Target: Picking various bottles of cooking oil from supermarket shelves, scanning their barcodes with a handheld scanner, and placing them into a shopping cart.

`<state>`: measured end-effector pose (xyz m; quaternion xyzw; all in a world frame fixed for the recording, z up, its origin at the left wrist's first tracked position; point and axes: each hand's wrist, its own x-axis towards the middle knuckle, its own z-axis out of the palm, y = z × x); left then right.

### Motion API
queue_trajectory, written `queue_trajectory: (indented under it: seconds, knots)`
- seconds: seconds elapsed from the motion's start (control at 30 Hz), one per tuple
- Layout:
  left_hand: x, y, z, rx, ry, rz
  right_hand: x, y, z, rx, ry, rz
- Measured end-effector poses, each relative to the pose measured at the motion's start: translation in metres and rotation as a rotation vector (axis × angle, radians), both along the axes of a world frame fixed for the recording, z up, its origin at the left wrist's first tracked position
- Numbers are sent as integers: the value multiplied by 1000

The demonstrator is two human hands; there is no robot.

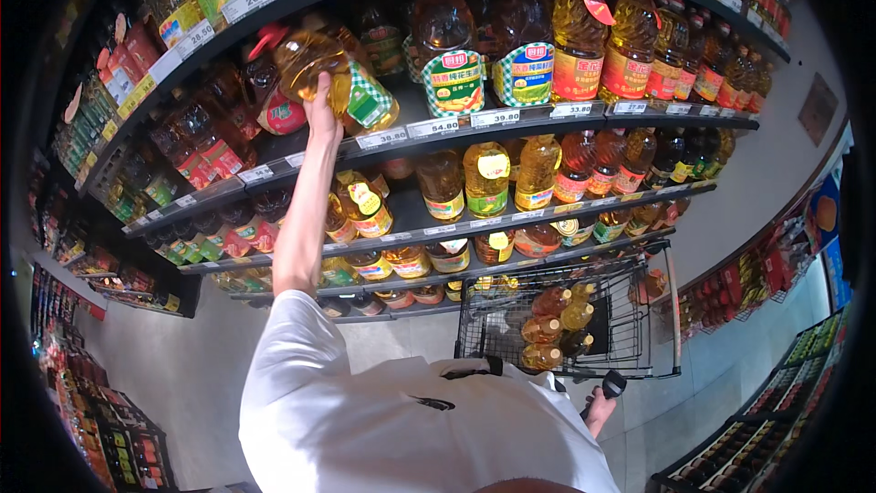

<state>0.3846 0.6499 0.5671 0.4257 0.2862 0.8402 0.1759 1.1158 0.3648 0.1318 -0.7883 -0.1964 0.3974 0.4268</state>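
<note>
My left hand (324,109) reaches up to a shelf and grips a large clear bottle of golden cooking oil (311,65). The bottle leans to the left, with its red cap at the upper left and a green-and-white checked label (370,99) on its lower right. My thumb lies along its near side; the other fingers are hidden behind. Low at my right side, my right hand (599,411) holds a black handheld device (614,383), partly hidden by my body. To the right of the gripped bottle stand a peanut oil bottle (448,48) and a similar blue-labelled bottle (523,48).
A black wire shopping cart (472,329) stands against the shelves at my right, with several oil bottles (544,329) in it. The shelf edge (547,124) carries price tags. More oil bottles (486,178) fill lower shelves. Stacked crates (746,431) stand at the lower right.
</note>
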Motion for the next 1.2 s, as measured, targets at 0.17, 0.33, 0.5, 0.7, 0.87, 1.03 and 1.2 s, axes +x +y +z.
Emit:
queue_trajectory:
  seconds: [0.17,0.33,0.5,0.7,0.87,1.03,1.2]
  knots:
    - [8,-20,-3,105,-185,-8,5,27,24,43,-40,69]
    - [34,-71,19,222,-257,3,12,59,74,30,146,355]
    - [87,-137,-12,229,-433,84,-8,88,137,-39,383,601]
    - [209,-187,-93,-16,-592,31,-66,142,181,359,303,1413]
    - [303,-183,-176,-309,-705,30,-104,140,238,138,293,1569]
    - [338,-184,-246,-540,-657,-137,-104,120,234,16,154,1631]
    - [363,-186,-260,-530,-643,-279,-87,106,233,13,313,1547]
